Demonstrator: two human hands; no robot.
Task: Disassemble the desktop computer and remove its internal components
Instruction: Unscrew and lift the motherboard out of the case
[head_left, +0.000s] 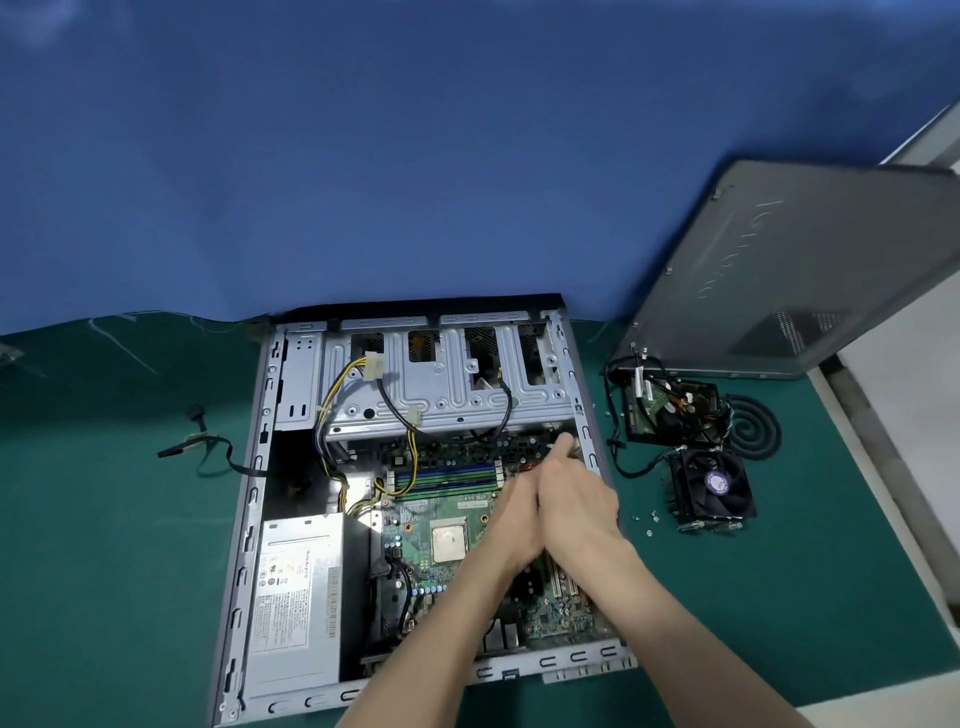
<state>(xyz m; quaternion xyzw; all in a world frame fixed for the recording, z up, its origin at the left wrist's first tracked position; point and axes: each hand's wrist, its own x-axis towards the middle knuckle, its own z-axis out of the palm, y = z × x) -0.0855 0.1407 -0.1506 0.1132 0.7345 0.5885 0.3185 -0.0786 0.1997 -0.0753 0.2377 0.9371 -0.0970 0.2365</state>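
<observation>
Fingers (557, 451) of the right hand (576, 504) pinched a pale connector (570, 441) at the motherboard's (415, 540) far right corner, inside the open desktop computer (248, 499) on the table (104, 519); the left hand (519, 519), alongside, hid its fingers.

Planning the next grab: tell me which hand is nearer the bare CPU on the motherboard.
Left. The left hand sits just right of the CPU; the right hand lies beyond it, farther right, by the case wall.
</observation>
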